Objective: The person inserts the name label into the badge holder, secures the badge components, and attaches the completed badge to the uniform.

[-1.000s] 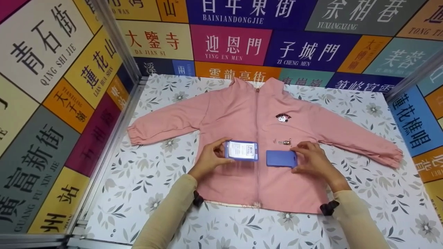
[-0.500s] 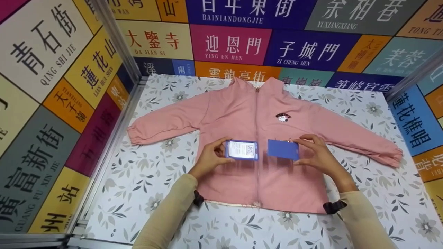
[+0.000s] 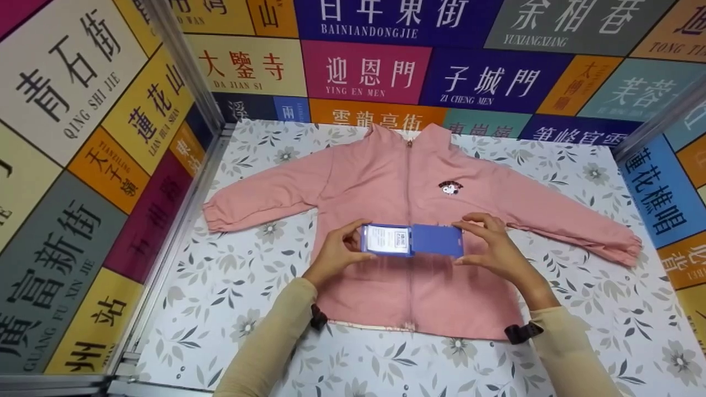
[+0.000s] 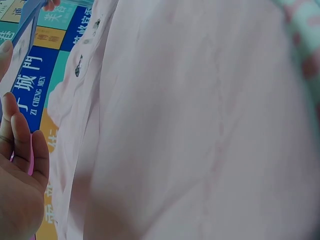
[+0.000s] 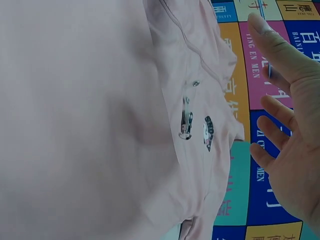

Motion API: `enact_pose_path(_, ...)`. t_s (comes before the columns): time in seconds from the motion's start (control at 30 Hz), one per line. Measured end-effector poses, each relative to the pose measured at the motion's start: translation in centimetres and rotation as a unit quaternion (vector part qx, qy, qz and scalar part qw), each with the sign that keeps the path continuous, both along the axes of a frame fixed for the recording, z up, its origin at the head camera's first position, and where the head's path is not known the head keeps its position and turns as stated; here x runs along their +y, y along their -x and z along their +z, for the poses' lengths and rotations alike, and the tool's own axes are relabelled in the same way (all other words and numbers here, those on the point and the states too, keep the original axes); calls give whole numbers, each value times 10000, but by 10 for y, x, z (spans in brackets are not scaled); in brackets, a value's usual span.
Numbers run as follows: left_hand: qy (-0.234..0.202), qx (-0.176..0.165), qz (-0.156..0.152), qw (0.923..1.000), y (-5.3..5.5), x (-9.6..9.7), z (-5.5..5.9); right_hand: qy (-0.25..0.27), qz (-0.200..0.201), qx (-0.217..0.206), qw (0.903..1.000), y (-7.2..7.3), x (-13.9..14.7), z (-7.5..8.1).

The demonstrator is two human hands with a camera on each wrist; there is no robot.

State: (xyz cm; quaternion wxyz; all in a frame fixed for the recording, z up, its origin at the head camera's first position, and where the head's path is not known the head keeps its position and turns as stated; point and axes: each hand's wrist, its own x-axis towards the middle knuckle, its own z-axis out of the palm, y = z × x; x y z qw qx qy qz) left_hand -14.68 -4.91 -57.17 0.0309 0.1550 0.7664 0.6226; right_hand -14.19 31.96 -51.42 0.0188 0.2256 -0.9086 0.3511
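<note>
Head view: my left hand (image 3: 337,249) pinches the left end of a blue-framed holder (image 3: 364,241), index finger at the upper edge and thumb at the lower edge. A white printed card (image 3: 386,239) sits in the holder with its print toward the camera. My right hand (image 3: 492,242) grips the right end of a flat blue panel (image 3: 437,240) in the same manner (index finger above, thumb below). On each hand, thumb and index finger are parted only as far as the held part requires. Holder and panel form one row, the panel's left edge at the holder's right edge; I cannot tell whether they touch or overlap.

Both parts are raised over the front of a pink jacket (image 3: 364,187), laid flat with sleeves spread on a leaf-patterned tabletop (image 3: 220,298). The zipper (image 3: 409,193) runs down the middle, passing beneath the point where the two parts meet. A small emblem (image 3: 450,188) is located to the right of the zipper, beyond the panel.

Right wrist view: a metal clip (image 5: 186,120) lies on the jacket just beside the emblem. My three remaining right fingers are slightly bent and clear of the panel. Left wrist view: my left hand is partly cut off (its lower fingers slightly bent).
</note>
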Motion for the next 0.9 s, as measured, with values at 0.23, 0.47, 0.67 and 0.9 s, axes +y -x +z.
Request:
enact_pose_path(0.23,-175,19,54,9998,-2,4,2,-67,79,30,9999,-1,-7,0)
enact_pose_path(0.47,-116,34,76,9999,-1,4,2,-194,130,221,9995,0,-10,-5)
enact_pose_path(0.67,-138,89,38,9999,-1,3,1,-252,137,274,9992,0,-9,-5)
enact_pose_path(0.9,-164,74,19,9998,-2,3,1,-423,137,286,9986,1,-9,-3)
